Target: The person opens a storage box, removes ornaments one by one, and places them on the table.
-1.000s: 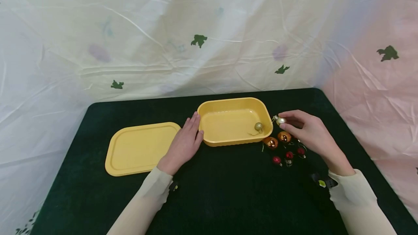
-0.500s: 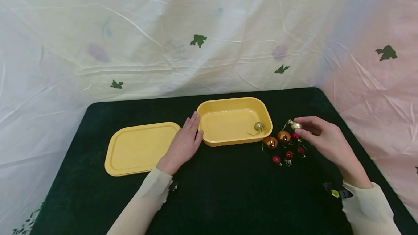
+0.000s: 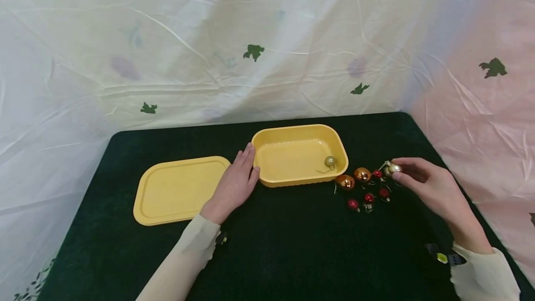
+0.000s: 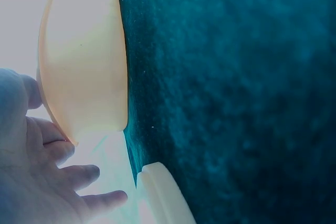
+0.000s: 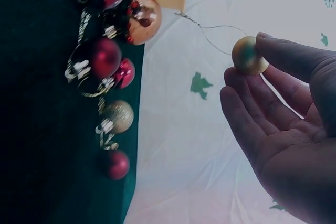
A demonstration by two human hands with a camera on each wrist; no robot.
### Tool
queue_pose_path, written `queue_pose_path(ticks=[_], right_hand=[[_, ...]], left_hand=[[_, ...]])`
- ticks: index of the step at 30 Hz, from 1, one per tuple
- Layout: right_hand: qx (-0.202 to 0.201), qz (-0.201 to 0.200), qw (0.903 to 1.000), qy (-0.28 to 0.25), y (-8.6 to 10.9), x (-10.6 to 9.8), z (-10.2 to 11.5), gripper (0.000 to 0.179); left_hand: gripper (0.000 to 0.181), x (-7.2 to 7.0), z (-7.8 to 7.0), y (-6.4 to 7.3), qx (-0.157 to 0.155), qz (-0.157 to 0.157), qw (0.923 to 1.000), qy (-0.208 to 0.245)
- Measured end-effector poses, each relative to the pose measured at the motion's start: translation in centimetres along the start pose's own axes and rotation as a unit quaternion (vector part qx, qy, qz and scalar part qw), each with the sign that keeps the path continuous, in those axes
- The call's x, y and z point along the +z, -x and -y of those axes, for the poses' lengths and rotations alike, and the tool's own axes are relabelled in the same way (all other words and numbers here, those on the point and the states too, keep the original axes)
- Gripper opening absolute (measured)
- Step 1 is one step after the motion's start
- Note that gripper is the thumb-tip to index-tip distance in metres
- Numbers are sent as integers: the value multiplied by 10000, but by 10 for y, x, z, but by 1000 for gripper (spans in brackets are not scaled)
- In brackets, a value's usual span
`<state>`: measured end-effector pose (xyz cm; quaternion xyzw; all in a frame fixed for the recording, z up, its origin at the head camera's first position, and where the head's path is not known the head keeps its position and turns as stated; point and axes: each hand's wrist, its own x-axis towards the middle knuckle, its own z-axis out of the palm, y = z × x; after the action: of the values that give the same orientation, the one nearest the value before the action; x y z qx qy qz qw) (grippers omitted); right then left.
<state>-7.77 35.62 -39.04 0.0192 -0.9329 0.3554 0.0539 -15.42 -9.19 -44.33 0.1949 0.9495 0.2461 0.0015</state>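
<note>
My left hand (image 3: 234, 180) rests with straight fingers against the left end of a yellow plastic box (image 3: 288, 158). In the left wrist view the thumb and fingertips lie along the box's rim. My right hand (image 3: 432, 192) pinches a small gold Christmas bauble (image 5: 249, 56) between thumb and fingers, its thin hanging loop sticking out. It is above the right end of a cluster of baubles. One gold bauble (image 3: 329, 161) lies inside the box, near its right end. A glittery gold bauble (image 5: 119, 116) sits among the cluster on the table.
Two shiny orange baubles, one left (image 3: 345, 182) and one right (image 3: 362, 174), lie beside the box's front right corner. Several small red baubles (image 3: 353, 205) are scattered near them. A yellow lid (image 3: 179, 192) lies flat left of the box on the dark green table (image 3: 292, 245). Patterned cloth (image 3: 301, 73) hangs behind.
My right hand has moved right and toward me with the gold bauble, from beside the box's rim to the cluster's far end. The left hand and box have stayed put.
</note>
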Motion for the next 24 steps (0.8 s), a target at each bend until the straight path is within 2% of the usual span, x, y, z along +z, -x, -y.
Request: queue_pose_path(ticks=[8, 13, 21, 24], right_hand=[[-14, -208, 9997, -162, 11, 1, -22, 36], [108, -195, 9997, -126, 15, 0, -34, 37], [484, 177, 9986, 153, 18, 1, -47, 44], [504, 287, 9980, 255, 19, 3, -53, 43]], left_hand=[[62, 0, 0, 0, 0, 15, 10000, -27], [62, 0, -1, 0, -51, 32, 10000, -35], [63, 1, -1, 1, -100, 59, 9999, -43], [63, 0, -2, 0, -91, 49, 9999, -55]])
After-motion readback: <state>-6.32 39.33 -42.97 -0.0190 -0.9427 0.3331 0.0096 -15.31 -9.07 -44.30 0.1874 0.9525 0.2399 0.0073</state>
